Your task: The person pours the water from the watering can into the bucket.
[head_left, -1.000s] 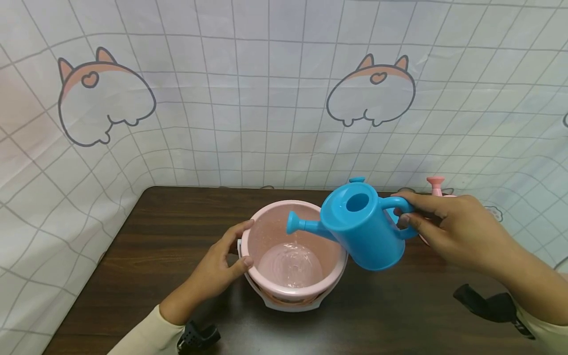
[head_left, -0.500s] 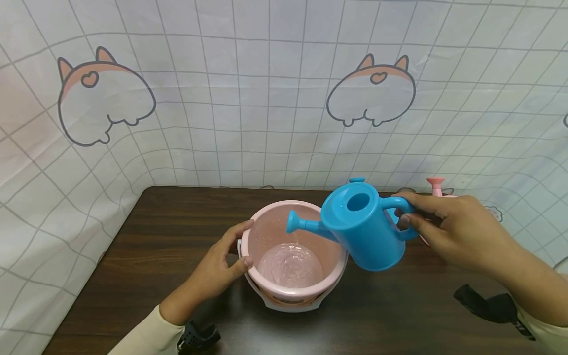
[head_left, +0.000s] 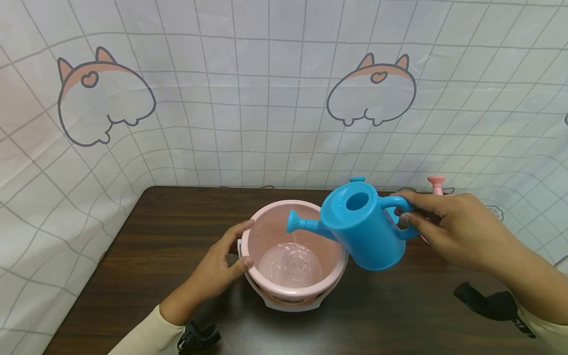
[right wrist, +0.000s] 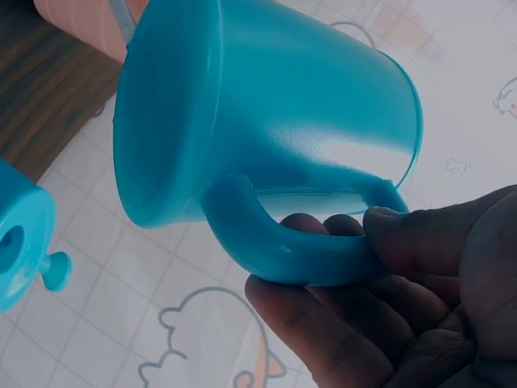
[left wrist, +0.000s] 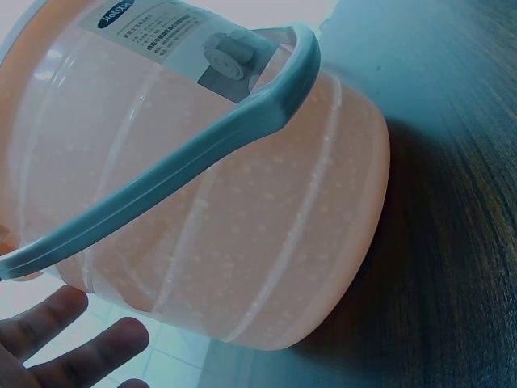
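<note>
Right of centre in the head view, the watering can (head_left: 364, 236) looks like smooth, glossy plastic. The bucket (head_left: 266, 234) at lower centre seems plastic too — shiny at the rim (head_left: 293, 294), speckled and faintly ribbed in the left wrist view, where its handle (left wrist: 194, 158) is smooth plastic. The tabletop (head_left: 177, 231) shows wood grain under a soft shine; the sheet (head_left: 248, 118) across the top is rippled, cloth-like and matt. The 2 sleeves (head_left: 144, 333), lower left and lower right, are matt cloth.
</note>
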`<state>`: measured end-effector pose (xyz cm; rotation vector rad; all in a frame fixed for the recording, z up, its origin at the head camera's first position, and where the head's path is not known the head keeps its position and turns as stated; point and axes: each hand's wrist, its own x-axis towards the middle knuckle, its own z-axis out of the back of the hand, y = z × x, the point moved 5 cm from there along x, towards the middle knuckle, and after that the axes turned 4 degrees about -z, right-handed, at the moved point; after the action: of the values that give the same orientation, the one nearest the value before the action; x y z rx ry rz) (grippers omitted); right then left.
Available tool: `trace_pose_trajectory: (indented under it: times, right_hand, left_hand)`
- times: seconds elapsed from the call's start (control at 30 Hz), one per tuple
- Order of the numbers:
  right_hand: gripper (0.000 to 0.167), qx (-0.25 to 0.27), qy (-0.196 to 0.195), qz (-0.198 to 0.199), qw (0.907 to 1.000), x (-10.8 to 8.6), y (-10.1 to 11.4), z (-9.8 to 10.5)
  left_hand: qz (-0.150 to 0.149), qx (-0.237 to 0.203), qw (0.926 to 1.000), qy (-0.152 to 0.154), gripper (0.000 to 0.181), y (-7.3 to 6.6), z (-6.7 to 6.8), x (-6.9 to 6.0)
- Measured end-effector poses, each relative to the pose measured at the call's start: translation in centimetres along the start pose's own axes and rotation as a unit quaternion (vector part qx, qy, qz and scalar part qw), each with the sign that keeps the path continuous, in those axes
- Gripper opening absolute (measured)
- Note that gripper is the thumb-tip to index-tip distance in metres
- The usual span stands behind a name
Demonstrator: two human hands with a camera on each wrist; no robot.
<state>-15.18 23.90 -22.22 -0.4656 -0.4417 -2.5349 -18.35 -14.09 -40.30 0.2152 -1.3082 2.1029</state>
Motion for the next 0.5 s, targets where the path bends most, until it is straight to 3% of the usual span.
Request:
trace_pose_trajectory:
  times: [0.5]
  right_hand:
    - [0.045,0.003,-0.001,0.002,1.0000,0.05,0.02,0.10]
  left_hand:
    - [0.007,0.000,1.0000,0.003,0.070,-0.07,-0.01,0.05]
